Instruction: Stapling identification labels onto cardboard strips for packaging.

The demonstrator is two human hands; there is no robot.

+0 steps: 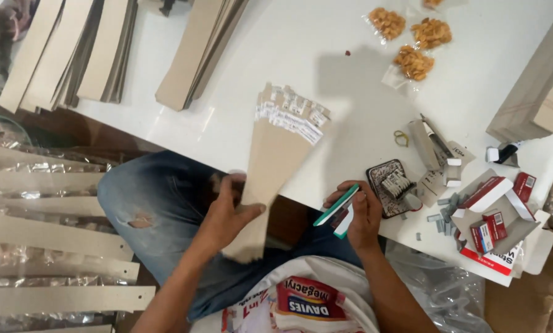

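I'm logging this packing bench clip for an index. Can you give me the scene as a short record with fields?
Left hand: left hand grips a fanned stack of long tan cardboard strips near its lower end
Right hand: right hand holds a green and white stapler
Strip tops: small white paper labels
Surface: white table
Far side: three clear bags of fried snacks
Right side: open carton with small red staple boxes
Left floor: bagged strips laid in rows

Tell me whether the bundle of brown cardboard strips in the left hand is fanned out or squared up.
Fanned out. The left hand pinches the brown cardboard strips near their lower end, and their white-labelled tops spread apart over the white table.
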